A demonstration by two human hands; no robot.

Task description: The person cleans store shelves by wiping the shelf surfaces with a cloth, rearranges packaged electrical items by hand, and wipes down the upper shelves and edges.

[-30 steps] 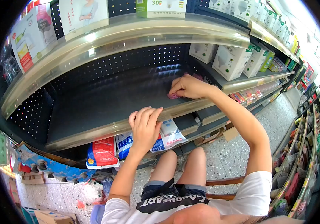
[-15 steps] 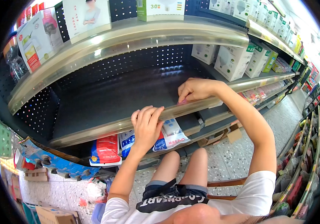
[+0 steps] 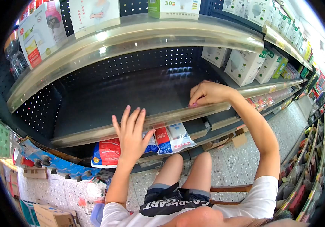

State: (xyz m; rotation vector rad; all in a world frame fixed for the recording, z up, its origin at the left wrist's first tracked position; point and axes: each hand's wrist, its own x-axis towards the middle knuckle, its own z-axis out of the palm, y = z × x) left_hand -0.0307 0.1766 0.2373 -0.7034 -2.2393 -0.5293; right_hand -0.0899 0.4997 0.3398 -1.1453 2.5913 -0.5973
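Note:
A dark shelf board [image 3: 113, 98] with a clear plastic front rail [image 3: 83, 139] lies in front of me. My right hand [image 3: 211, 94] is at the right part of the rail, fingers closed on a pink cloth [image 3: 193, 104], of which only a small bit shows. My left hand [image 3: 131, 132] is in front of the rail further left, fingers spread and pointing up, holding nothing. Below it, a red and blue packet [image 3: 107, 152] and a white, red and blue packet [image 3: 174, 139] lie on the lower shelf, the first partly behind my left wrist.
White bulb boxes [image 3: 242, 67] stand on the shelf to the right. More boxes [image 3: 95, 16] line the upper shelf. A blue strip with dark knobs [image 3: 56, 162] juts out at lower left. Racks of goods [image 3: 302, 178] stand at right, and an open carton [image 3: 217, 142] sits low.
My right hand has drawn the cloth from deeper on the shelf to the front rail. My left hand has lifted off the rail, shifted left and spread its fingers.

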